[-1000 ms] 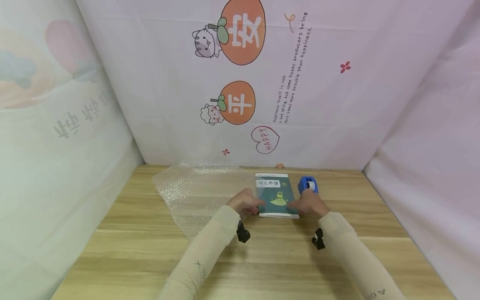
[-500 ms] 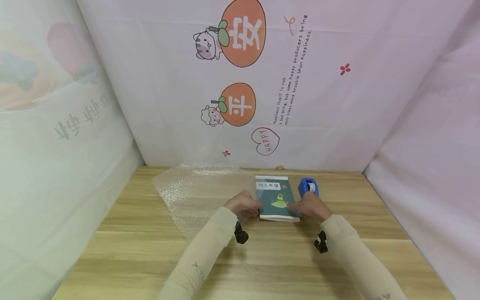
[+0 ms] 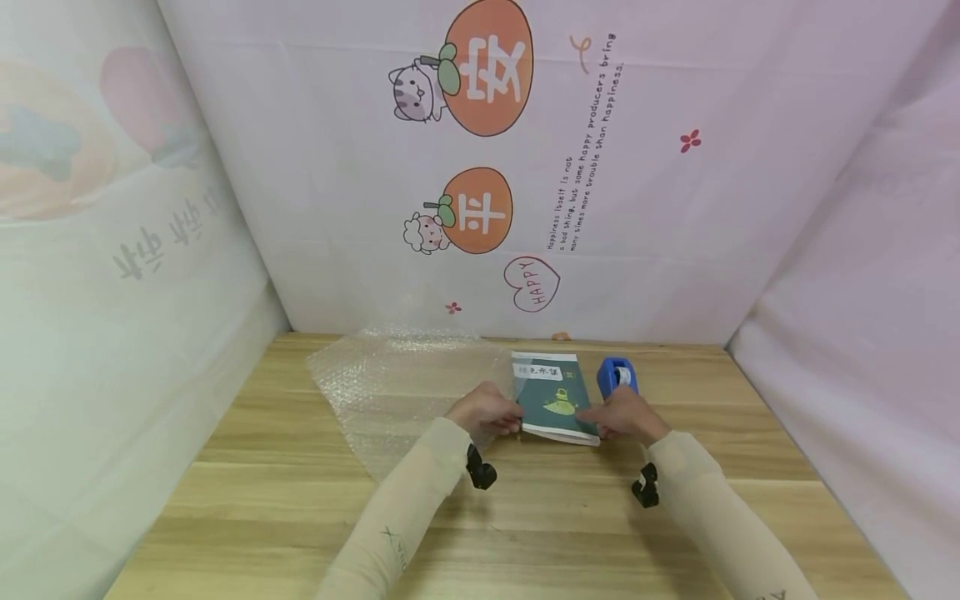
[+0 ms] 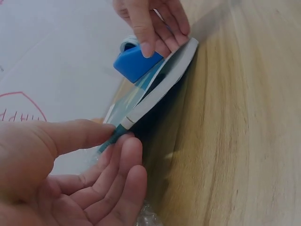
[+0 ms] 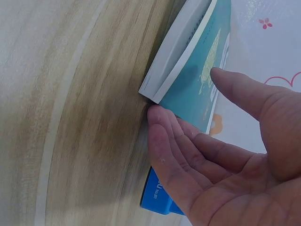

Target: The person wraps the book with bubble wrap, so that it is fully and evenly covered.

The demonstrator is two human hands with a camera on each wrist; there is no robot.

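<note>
A dark green book with a white label lies at the back of the table, its near edge raised a little off the wood. My left hand pinches its left edge, thumb above and fingers below, as the left wrist view shows the spine side. My right hand holds the right edge, with the thumb over the cover and the fingertips against the near corner. The pages gape slightly at that corner. A sheet of clear bubble wrap lies left of the book, partly behind my left hand.
A blue tape dispenser stands just right of the book, close behind my right hand. The wooden table extends toward me. A printed cloth wall rises at the table's back edge, with cloth on both sides.
The book's near edge has risen slightly and its cover tilts. Both hands have stayed at the book's edges with small shifts. The bubble wrap and the tape dispenser lie as before.
</note>
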